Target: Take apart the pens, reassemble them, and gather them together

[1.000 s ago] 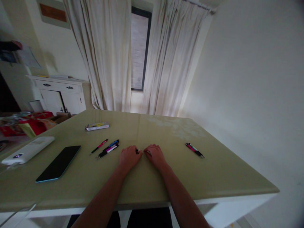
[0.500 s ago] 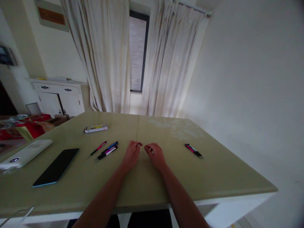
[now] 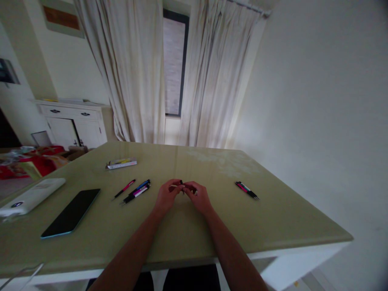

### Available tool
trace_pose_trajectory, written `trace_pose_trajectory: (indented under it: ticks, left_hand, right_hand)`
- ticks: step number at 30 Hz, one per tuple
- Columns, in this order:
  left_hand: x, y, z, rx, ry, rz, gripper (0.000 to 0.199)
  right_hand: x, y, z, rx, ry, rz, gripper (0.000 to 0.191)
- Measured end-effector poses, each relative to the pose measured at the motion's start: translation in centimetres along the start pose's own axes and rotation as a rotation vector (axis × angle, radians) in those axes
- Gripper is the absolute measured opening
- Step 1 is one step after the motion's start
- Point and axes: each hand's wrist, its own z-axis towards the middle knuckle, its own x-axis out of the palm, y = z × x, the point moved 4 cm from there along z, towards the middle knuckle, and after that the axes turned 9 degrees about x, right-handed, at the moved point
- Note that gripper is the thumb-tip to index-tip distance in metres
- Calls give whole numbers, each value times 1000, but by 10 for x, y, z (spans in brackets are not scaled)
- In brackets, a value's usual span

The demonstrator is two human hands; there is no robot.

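Observation:
Both hands meet over the middle of the table (image 3: 182, 234), their fingertips together. My left hand (image 3: 166, 196) is closed in a pinch on a small black piece (image 3: 181, 182) that pokes up between the fingers. My right hand (image 3: 198, 197) is closed too, its thumb and fingers pressed against the same spot; a pale bit shows inside its curl, too small to name. Left of the hands lie several pens, among them a pink and black pen (image 3: 124, 189) and a purple, white and black pen (image 3: 136, 194). Off to the right, more pens (image 3: 247, 190) lie close together.
A black-screened phone (image 3: 72, 212) and a white device (image 3: 33, 197) lie at the left. Farther back is a small flat box (image 3: 121, 163) with something yellow on it. A white cable (image 3: 30, 275) crosses the near left edge. A wall (image 3: 318, 121) rises at the right.
My hands were slightly apart and have come together at the fingertips. The small black piece now stands up between them. The pens have not moved on the table.

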Motion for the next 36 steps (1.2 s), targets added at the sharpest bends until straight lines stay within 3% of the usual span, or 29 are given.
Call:
trace_pose_trajectory:
  ticks: [10,16,19,22,29,36]
  left_hand:
    - [2,-6,-1,55,15,180,34]
    - [-9,-8,-7,89,26,841,19]
    - [-10,-4,-9,65,116,989,15]
    - [-8,0,-10,48,177,982,16]
    - [-5,2,-9,34,184,872,15]
    - [-3,3,-8,42,196,840,14]
  right_hand:
    - [-3,2,-1,3,-65,-58,19]
    - [-9,-12,4,71,-193,-26,17]
    - [-11,-16,5,99,-199,-44,20]
    - [-13,-17,5,116,-228,-90,24]
    - [-12,-31,8,132,-248,-114,28]
    - [-7,-43,8,131,-200,-379,36]
